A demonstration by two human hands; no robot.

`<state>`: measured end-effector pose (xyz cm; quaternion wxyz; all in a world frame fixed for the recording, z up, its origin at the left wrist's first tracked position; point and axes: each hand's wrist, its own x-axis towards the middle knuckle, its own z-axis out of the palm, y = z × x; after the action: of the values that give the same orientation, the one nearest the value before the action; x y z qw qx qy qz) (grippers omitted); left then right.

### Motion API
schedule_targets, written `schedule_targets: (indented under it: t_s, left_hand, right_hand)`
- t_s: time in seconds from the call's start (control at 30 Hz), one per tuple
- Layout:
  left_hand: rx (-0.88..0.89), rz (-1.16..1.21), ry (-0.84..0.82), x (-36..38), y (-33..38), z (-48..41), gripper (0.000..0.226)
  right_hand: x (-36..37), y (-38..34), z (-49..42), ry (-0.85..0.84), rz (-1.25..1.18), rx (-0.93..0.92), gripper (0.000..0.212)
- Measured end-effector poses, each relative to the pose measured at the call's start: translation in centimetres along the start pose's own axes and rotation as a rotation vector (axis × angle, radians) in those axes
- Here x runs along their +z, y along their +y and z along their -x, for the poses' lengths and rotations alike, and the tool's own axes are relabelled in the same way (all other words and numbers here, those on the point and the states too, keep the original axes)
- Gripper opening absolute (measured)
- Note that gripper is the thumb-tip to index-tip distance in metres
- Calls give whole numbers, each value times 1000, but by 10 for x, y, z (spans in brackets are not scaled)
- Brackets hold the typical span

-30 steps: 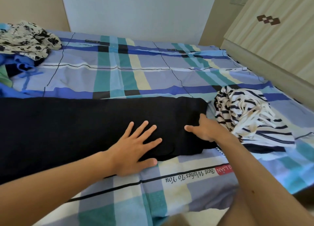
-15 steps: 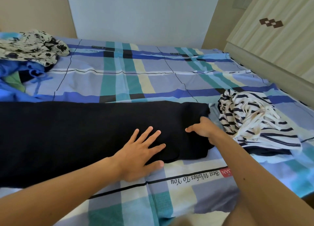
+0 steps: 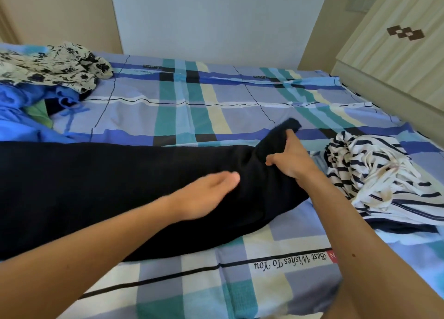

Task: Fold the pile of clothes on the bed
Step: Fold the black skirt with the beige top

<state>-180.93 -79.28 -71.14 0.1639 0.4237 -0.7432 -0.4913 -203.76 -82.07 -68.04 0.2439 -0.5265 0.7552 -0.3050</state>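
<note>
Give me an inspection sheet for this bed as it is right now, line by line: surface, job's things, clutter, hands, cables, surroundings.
Surface: bed covered by a plaid sheet.
Job's things: black garment laid across the near side; striped garment bunched at the right; floral garment on blue clothes, heaped at far left.
Clutter: nothing seen.
Hands: left hand flat over the black garment, fingers straight, blurred; right hand grips that garment's right end, raised off the sheet.
Cables: nothing seen.
Surroundings: pale wall behind; wardrobe at the right.
</note>
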Motion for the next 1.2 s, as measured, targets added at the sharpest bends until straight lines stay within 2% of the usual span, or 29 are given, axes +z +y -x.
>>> schedule_targets:
  t_s: [0.07, 0.13, 0.2, 0.3, 0.37, 0.47, 0.53, 0.6, 0.67, 0.73, 0.8, 0.87, 0.9, 0.97, 1.0, 1.1, 1.2]
  left_hand:
    - [-117, 307, 74, -23, 5, -3, 59]
    - [-177, 569, 155, -49, 3, -2, 63]
    - [-206, 758, 252, -74, -6, 4, 72]
    - [-269, 801, 292, -87, -26, 15, 63]
    - [-366, 691, 349, -84, -40, 19, 60]
    - [-518, 554, 500, -78, -56, 11, 75]
    - [-516, 471, 559, -76, -60, 4, 70]
    - [-466, 400, 622, -78, -62, -3, 67]
    - [-429, 220, 695, -82, -61, -4, 78]
    - [-350, -164, 794, -85, -56, 1, 92]
    - [-93, -543, 846, -82, -51, 6, 87]
    - [144, -674, 684, -70, -54, 5, 72]
    - [169, -706, 554, -63, -60, 4, 73]
    - [84, -811, 304, -51, -80, 2, 87]
    - [54, -886, 230, -47, -91, 3, 92]
    - [53, -979, 187, -47, -107, 9, 101]
    - [3, -995, 189, -51, -106, 16, 108]
  right_hand:
    - [7, -39, 15, 44, 219, -210, 66]
    - [23, -73, 30, 29, 367, -380, 59]
    - [40, -98, 45, -153, 311, -484, 65]
    - [59, -119, 65, -582, 24, -405, 73]
    - [66, -117, 63, -658, -28, -372, 65]
    - [59, -101, 44, -530, -179, -323, 48]
    - [52, -84, 32, -389, -217, -314, 38]
    - [51, -61, 26, -269, -87, -349, 42]
    - [58, -37, 27, -306, 164, -432, 55]
    - [71, -21, 30, -433, 402, -475, 65]
    - [83, -16, 32, -501, 560, -470, 70]
    - [90, -17, 31, -501, 648, -457, 75]
    - [93, -19, 31, -485, 666, -454, 77]
    - [96, -24, 34, -423, 665, -486, 80]
    - [97, -26, 36, -386, 644, -525, 80]
    - [104, -24, 39, -373, 632, -579, 73]
    - [110, -12, 37, -443, 740, -502, 71]
